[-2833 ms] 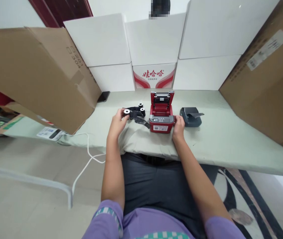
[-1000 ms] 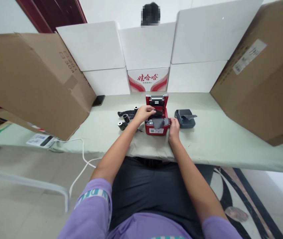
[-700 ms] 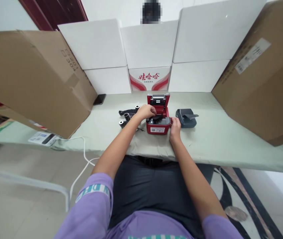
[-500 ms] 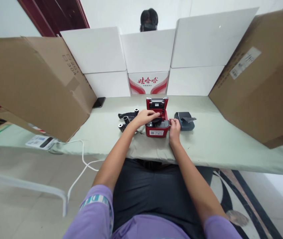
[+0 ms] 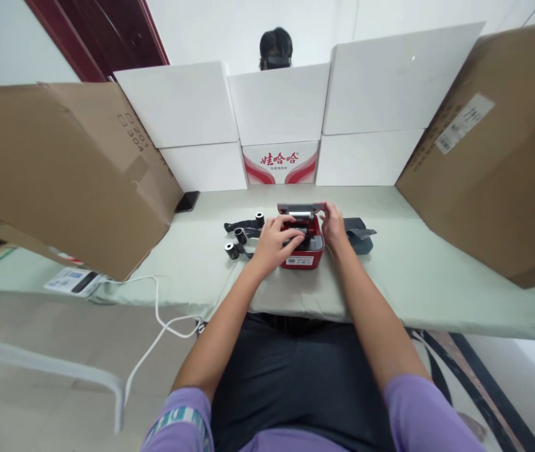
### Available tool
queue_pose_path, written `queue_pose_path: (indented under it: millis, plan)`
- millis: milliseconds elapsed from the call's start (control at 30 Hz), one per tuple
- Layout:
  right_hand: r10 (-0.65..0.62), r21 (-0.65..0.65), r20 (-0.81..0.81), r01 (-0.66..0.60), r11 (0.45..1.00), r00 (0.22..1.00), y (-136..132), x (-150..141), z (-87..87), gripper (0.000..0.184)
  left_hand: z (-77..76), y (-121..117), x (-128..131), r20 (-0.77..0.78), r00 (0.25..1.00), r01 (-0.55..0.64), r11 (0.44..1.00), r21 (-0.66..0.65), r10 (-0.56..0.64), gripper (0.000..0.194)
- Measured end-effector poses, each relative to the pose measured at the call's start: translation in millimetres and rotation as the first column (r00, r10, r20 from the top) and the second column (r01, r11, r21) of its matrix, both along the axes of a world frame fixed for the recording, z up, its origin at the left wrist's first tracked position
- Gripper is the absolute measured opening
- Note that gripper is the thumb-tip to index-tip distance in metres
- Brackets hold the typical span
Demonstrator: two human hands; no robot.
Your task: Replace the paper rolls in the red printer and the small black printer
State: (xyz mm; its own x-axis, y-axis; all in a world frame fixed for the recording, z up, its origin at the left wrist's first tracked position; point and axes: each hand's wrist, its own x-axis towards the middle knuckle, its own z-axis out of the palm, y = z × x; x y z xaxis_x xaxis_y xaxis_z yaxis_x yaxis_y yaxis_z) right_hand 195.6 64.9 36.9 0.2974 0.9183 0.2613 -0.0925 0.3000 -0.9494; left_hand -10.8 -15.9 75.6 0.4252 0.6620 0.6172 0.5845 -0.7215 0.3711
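A small red machine with a hinged lid, which looks like a label printer [image 5: 299, 259], sits on the table in front of me. Its lid [image 5: 296, 208] is raised part way, and a silvery roller shows beneath it. My right hand [image 5: 334, 227] pinches the lid's right corner between thumb and fingers. Over the open compartment lies my left hand [image 5: 274, 242], fingers apart, their tips touching dark parts inside; what lies under them is partly hidden. Several small rolls [image 5: 240, 235] with black film trailing from them rest just left of the machine.
A dark grey cover-like piece [image 5: 360, 237] lies right of the machine, partly behind my right wrist. A phone [image 5: 187, 201] is at the back left. Cardboard boxes [image 5: 74, 169] and white boxes [image 5: 277, 103] wall the table. A white cable [image 5: 158, 298] hangs over the front edge.
The lid has tipped forward and down from near upright. My right hand has risen from the machine's side to the lid's corner. The left hand's fingers have spread over the compartment.
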Motion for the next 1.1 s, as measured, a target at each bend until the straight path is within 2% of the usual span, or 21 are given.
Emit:
queue_pose_path:
  millis: [67, 133, 267, 400, 533, 667, 800, 933, 1033, 1100]
  plan:
    - [0.017, 0.031, -0.005, -0.017, 0.999, 1.000, -10, 0, -7.8, 0.029, 0.7, 5, -2, 0.134, 0.989, -0.063, 0.996, -0.064, 0.071, 0.027]
    - [0.025, 0.038, -0.022, -0.024, 0.999, 0.999, -19, 1, -13.4, 0.025, -0.1, 15, -2, 0.264, 0.954, -0.090, 0.976, -0.198, 0.141, 0.030]
    - [0.022, 0.005, -0.094, -0.022, 1.000, 0.995, -27, 0, -16.4, 0.050, -10.6, 37, 5, 0.393, 0.892, 0.002, 0.868, -0.497, 0.222, 0.056]
    - [0.096, -0.052, -0.115, -0.102, 0.993, 0.989, -29, -2, -15.9, 0.058, -21.5, 44, 14, 0.479, 0.834, 0.107, 0.771, -0.628, 0.274, 0.070]
    - [0.137, -0.079, -0.112, -0.147, 0.986, 0.984, -31, -3, -16.7, 0.059, -23.1, 40, 16, 0.540, 0.795, 0.205, 0.716, -0.667, 0.276, 0.075]
    - [0.140, -0.071, -0.105, -0.148, 0.986, 0.984, -32, -3, -17.1, 0.059, -22.6, 37, 15, 0.506, 0.821, 0.173, 0.728, -0.663, 0.266, 0.074]
    - [0.156, -0.028, -0.091, -0.159, 0.987, 0.984, -29, -3, -16.0, 0.057, -22.5, 39, 15, 0.535, 0.809, 0.208, 0.734, -0.647, 0.243, 0.077]
    - [0.112, -0.041, -0.070, -0.115, 0.992, 0.991, -30, -7, -13.2, 0.053, -21.9, 35, 17, 0.531, 0.813, 0.199, 0.741, -0.642, 0.241, 0.073]
    - [-0.007, -0.130, 0.003, 0.008, 0.991, 1.000, -47, -4, -11.2, 0.049, -25.0, 20, 11, 0.511, 0.796, 0.146, 0.715, -0.684, 0.326, 0.062]
    - [-0.012, -0.160, 0.108, 0.029, 0.987, 0.994, -70, 3, -9.8, 0.048, -29.1, 5, 4, 0.453, 0.833, 0.109, 0.709, -0.697, 0.318, 0.062]
